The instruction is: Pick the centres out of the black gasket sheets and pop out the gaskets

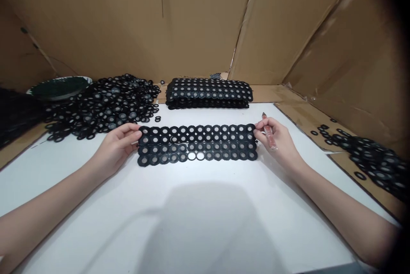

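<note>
A black panel of joined rubber-like rings (204,142), several rows deep, spans the space between my hands over the white table. My left hand (118,148) pinches its left end between thumb and fingers. At the right end, my right hand (279,139) grips the panel's upper corner. A short pointed tool (269,135) with a reddish, clear-wrapped handle is also tucked in my right hand, its dark tip pointing away from me. White shows through most ring holes, and two rings in the nearest row look paler than the others.
A stack of similar ring panels (209,90) stands at the back. Left of it lies a big heap of loose black rings (109,103) beside a round dish (59,88). More loose rings (379,160) lie on cardboard at right. Cardboard walls (198,22) enclose the table (192,222).
</note>
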Demonstrator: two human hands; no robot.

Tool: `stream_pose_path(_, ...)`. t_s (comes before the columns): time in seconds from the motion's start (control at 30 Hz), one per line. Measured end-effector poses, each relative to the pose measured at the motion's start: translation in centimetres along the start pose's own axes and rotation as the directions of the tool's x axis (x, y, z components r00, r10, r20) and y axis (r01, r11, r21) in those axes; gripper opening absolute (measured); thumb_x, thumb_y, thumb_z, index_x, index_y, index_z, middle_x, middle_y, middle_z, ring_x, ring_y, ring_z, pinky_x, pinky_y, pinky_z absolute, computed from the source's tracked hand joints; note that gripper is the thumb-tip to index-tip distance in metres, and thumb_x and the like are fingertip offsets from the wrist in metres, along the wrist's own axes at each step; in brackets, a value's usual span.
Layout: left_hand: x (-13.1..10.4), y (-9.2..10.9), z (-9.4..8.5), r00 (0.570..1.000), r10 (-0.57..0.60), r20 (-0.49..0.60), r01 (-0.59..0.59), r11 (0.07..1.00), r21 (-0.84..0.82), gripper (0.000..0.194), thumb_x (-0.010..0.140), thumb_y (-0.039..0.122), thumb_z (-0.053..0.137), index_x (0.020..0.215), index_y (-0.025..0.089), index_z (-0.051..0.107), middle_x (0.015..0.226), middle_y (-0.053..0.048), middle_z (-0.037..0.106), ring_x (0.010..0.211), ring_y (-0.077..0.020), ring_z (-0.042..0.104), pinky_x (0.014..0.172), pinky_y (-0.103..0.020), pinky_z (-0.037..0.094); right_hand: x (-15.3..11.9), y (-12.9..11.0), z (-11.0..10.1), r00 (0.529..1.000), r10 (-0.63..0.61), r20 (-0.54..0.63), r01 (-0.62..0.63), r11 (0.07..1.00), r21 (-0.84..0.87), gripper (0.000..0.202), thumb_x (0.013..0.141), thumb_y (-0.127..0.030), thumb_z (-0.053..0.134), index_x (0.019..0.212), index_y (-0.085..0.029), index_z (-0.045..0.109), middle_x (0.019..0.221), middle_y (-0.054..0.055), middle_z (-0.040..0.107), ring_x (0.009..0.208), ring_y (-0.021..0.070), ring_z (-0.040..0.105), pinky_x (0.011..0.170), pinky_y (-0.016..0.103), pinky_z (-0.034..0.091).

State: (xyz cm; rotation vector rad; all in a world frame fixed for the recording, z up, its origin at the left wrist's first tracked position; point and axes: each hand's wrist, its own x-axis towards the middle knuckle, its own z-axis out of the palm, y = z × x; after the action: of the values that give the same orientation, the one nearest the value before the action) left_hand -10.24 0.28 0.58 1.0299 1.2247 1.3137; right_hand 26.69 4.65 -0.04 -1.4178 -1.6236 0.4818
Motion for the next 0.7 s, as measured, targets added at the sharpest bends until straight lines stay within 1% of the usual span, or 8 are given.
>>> stream_pose_path(0.13,0.0,-0.2,0.0,1.0,-0.003,0.015,0.002,1.0,0.009,0.011,0.068,0.022,0.066,0.077,0.019,0.06,0.072,0.001,0.06,0.065,-0.0105,0.055,0.058,-0.02,0.047,-0.1,0.0,0.1,0.999,0.03,0.033,-0.03,1.0,-0.003,0.008,0.066,-0.017,0.053,0.07,-0.021,0.048,0.069,-0.001,0.052,0.059,0.0118,0.047,0.056,0.025,0.034)
stream_pose_path(0.2,0.0,-0.3,-0.1,1.0,-0.004,0.029,0.003,1.0,0.015,0.011,0.069,0.022,0.065,0.077,0.019,0.059,0.072,0.001,0.06,0.064,-0.01,0.055,0.057,-0.02,0.046,-0.2,0.1,0.1,0.998,0.038,0.049,-0.037,0.999,-0.005,0.008,0.066,-0.018,0.052,0.072,-0.022,0.048,0.065,-0.002,0.05,0.057,0.0112,0.046,0.054,0.024,0.033)
stream_pose_path(0.27,0.0,-0.3,-0.1,0.999,-0.008,0.032,0.007,1.0,0.019,0.011,0.07,0.023,0.065,0.078,0.019,0.059,0.072,0.002,0.06,0.063,-0.0089,0.054,0.057,-0.019,0.045,-0.3,0.2,0.2,0.997,0.033,0.069,-0.033,0.999,-0.005,0.008,0.067,-0.019,0.051,0.073,-0.022,0.048,0.059,-0.003,0.047,0.056,0.0113,0.046,0.054,0.024,0.033)
stream_pose_path(0.33,0.1,-0.4,-0.1,0.999,-0.02,0.029,0.019,0.999,0.03,0.012,0.07,0.024,0.065,0.079,0.019,0.058,0.071,0.002,0.06,0.063,-0.0085,0.054,0.057,-0.019,0.044,-0.3,0.3,0.3,0.996,0.031,0.082,-0.03,0.999,-0.012,0.007,0.067,-0.02,0.051,0.072,-0.021,0.047,0.059,-0.003,0.047,0.056,0.0115,0.046,0.056,0.024,0.035)
stream_pose_path(0.53,0.1,-0.6,0.1,0.999,-0.03,0.037,0.026,0.994,0.102,0.014,0.071,0.026,0.063,0.079,0.018,0.055,0.068,0.002,0.059,0.06,-0.0085,0.052,0.057,-0.02,0.041,0.2,1.2,0.3,0.995,0.045,0.089,-0.037,0.996,-0.083,0.011,0.066,-0.027,0.054,0.072,-0.021,0.047,0.067,0.0,0.054,0.059,0.0138,0.051,0.054,0.025,0.037)
stream_pose_path(0.7,0.1,-0.8,0.1,0.998,0.01,0.065,-0.022,0.982,0.188,0.014,0.072,0.026,0.062,0.079,0.017,0.054,0.069,0.001,0.059,0.062,-0.0098,0.053,0.059,-0.022,0.04,0.4,1.7,0.1,0.995,0.049,0.088,-0.039,0.994,-0.107,0.014,0.067,-0.032,0.054,0.074,-0.022,0.047,0.076,0.001,0.057,0.061,0.0147,0.052,0.057,0.026,0.04)
